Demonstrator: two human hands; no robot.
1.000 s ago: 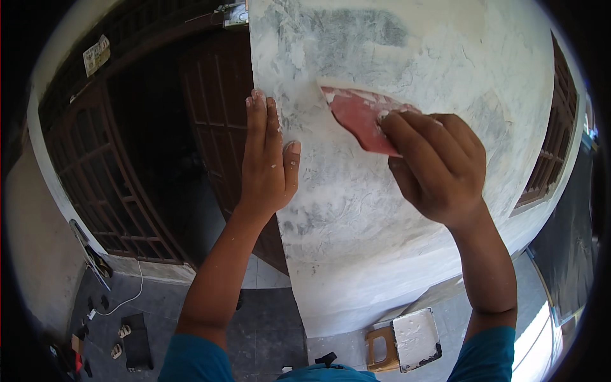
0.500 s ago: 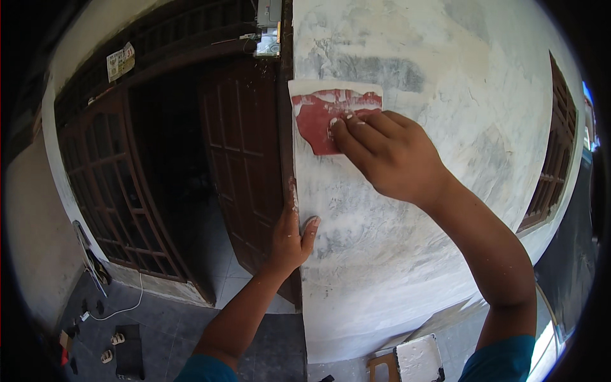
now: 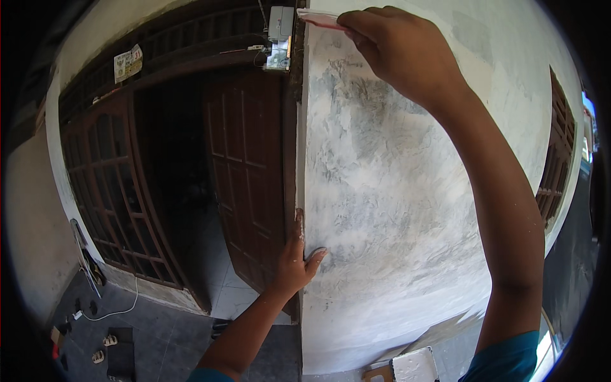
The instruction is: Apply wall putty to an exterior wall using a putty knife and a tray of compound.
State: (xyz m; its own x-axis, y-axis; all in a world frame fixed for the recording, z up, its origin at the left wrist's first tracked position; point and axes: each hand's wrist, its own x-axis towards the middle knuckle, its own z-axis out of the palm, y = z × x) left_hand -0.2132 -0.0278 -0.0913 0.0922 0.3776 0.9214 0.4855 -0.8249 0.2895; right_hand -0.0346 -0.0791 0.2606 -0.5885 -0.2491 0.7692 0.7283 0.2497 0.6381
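Observation:
High on the wall, my right hand [image 3: 398, 51] grips a red putty scraper [image 3: 323, 22], a flat flexible sheet seen nearly edge-on. White putty shows along its far side. The scraper lies by the upper left corner of the wall [image 3: 382, 191], which is covered in patchy white and grey skim coat. Lower down, my left hand [image 3: 296, 266] rests on the wall's vertical edge, thumb spread onto the wall face and fingers pointing up along the corner. White smears mark its fingers, and nothing is held in it.
Left of the corner is a dark brown wooden door [image 3: 248, 172], standing ajar. A grey electrical box [image 3: 280, 24] hangs above it. A tray of white putty [image 3: 414, 367] is on the floor below. Sandals [image 3: 104, 347], a mat [image 3: 121, 356] and a white cable [image 3: 118, 312] lie at left.
My right hand has carried the scraper up the wall and tilted it from face-on to nearly edge-on. My left hand stays on the corner, appearing lower as the view shifts upward.

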